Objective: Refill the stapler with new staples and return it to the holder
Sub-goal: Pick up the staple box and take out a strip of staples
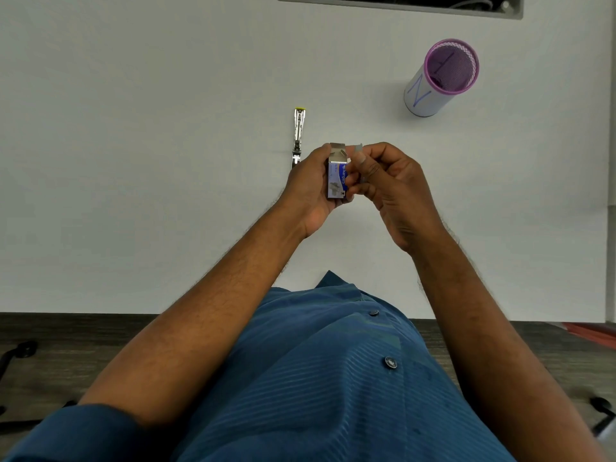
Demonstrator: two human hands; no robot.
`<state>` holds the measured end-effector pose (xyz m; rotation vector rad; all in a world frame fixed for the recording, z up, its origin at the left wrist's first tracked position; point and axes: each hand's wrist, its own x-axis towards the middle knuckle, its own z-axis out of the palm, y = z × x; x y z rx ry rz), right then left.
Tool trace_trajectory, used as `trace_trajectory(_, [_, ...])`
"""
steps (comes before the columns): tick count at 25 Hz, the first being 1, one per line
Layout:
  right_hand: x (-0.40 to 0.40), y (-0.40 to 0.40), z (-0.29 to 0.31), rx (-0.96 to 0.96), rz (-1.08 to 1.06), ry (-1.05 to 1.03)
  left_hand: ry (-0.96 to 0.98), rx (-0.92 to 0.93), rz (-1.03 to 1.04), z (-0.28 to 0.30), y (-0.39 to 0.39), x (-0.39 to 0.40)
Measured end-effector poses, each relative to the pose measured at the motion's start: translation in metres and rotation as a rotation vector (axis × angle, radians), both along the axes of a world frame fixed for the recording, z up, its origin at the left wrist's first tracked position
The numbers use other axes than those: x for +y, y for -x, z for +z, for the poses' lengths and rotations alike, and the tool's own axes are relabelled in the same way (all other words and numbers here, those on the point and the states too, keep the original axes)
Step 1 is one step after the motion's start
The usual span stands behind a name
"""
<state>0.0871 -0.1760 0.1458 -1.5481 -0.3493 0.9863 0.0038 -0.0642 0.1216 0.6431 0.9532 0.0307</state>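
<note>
Left hand (308,188) grips the staple box (337,176), flaps open at the far end; right hand (390,191) pinches a small pale strip (357,149), probably staples. Stapler (297,136) lies just left of the box, long axis pointing away, nearer the left hand. Purple-rimmed mesh holder (441,78) stands well off to the box's far right; can't tell what's inside.

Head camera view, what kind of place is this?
Probably an office desk: a plain white tabletop with a cable cutout, a purple mesh pen holder, and an open silver stapler.
</note>
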Motion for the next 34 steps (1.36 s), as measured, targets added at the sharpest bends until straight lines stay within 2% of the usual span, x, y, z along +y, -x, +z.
trace_trajectory(4, [0.0,-0.001,0.001,0.043,-0.004,-0.019,0.003,-0.027,-0.018,0.004,-0.001,0.0])
trace_trajectory(13, [0.0,-0.003,0.0,-0.009,-0.023,0.04,0.0,-0.029,0.016,0.0,-0.001,0.001])
trace_trajectory(23, [0.005,-0.001,0.001,-0.397,0.0,0.197,-0.017,0.014,0.007,0.005,-0.001,-0.002])
trace_trajectory(29, [0.009,-0.001,0.002,-0.838,0.086,0.313,-0.008,-0.026,0.009,0.008,0.0,-0.006])
trace_trajectory(34, [0.01,0.0,0.002,-0.991,0.122,0.331,0.002,-0.015,0.02,0.012,-0.001,-0.006])
